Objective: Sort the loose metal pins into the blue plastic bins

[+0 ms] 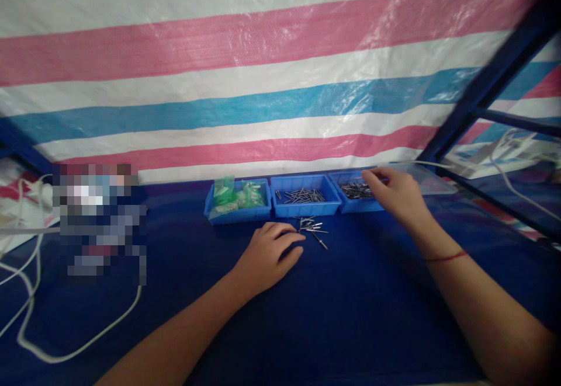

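My left hand (268, 257) rests low over the blue table, fingers and thumb apart. Just beyond its fingertips lies a small loose pile of thin silver pieces (312, 227) that look like blind rivets. My right hand (398, 193) is over the right blue bin (362, 205), its fingers curled in toward the thumb; whatever may be between them is hidden. Dark thin metal pieces (354, 190) fill that bin, partly covered by the hand. In the middle blue bin (304, 208) lie many silver rivet-like pieces (304, 195).
A left blue bin (239, 215) holds green-and-clear plastic bags (245, 194). White cables (83, 354) loop across the table's left side. A striped plastic sheet (245, 53) hangs behind, with a dark blue metal frame (475, 94) at right. A clear lid-like sheet (432, 178) lies beyond my right hand.
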Motion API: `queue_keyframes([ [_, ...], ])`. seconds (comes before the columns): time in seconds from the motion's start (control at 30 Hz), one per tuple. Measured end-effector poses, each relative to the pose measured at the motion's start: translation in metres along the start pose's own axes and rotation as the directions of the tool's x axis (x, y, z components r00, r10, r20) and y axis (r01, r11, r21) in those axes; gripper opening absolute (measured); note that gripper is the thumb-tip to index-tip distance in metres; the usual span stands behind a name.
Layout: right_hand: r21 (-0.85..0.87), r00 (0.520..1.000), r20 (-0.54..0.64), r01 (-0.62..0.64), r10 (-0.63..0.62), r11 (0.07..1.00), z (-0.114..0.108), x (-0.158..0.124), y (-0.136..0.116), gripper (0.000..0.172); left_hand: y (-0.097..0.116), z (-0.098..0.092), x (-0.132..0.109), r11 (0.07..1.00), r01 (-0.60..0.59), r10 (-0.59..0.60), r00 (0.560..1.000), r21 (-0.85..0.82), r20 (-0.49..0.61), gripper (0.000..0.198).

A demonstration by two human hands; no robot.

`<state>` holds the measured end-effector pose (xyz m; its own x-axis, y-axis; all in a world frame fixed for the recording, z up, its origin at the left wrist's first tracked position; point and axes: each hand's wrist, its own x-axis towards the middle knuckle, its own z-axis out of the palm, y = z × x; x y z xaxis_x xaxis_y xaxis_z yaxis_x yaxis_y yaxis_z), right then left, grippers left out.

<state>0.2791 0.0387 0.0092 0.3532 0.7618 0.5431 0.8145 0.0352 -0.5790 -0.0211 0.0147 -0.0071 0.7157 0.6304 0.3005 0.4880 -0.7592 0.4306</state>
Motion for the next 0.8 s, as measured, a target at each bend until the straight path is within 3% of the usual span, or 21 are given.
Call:
queue_keyframes([
  [0.13, -0.077, 0.997, -0.04, 0.066, -0.069, 0.995, -0.008, -0.005, -0.013, 0.025, 0.003, 0.001, 0.0, 0.983, -0.067, 0.052, 0.995, 0.172, 0.09, 0.034],
  [0.27, -0.003, 0.964, 0.093, 0.249, -0.248, 0.968, -0.003, -0.021, -0.044, 0.021, 0.003, 0.004, 0.002, 0.968, -0.077, 0.057, 0.994, 0.238, 0.09, 0.035],
  [0.33, 0.079, 0.898, 0.23, 0.368, -0.376, 0.927, 0.003, -0.03, -0.055, 0.021, 0.001, 0.005, 0.003, 0.968, -0.066, 0.05, 0.996, 0.244, 0.072, 0.033],
  [0.4, 0.175, 0.799, 0.368, 0.444, -0.477, 0.879, 0.011, -0.039, -0.063, 0.022, -0.002, 0.005, 0.005, 0.969, -0.05, 0.034, 0.997, 0.241, 0.068, 0.029],
  [0.53, 0.267, 0.653, 0.524, 0.484, -0.547, 0.834, 0.026, -0.057, -0.072, 0.016, -0.007, 0.005, 0.007, 0.978, -0.015, 0.001, 0.998, 0.207, 0.069, 0.022],
  [0.67, 0.27, 0.589, 0.577, 0.517, -0.566, 0.813, 0.037, -0.069, -0.075, 0.02, -0.009, 0.004, 0.007, 0.981, 0.007, -0.017, 0.999, 0.195, 0.046, 0.02],
  [0.8, 0.254, 0.576, 0.589, 0.533, -0.566, 0.807, 0.041, -0.071, -0.074, 0.017, -0.006, 0.006, 0.005, 0.972, 0.027, -0.037, 0.999, 0.233, 0.037, 0.02],
])
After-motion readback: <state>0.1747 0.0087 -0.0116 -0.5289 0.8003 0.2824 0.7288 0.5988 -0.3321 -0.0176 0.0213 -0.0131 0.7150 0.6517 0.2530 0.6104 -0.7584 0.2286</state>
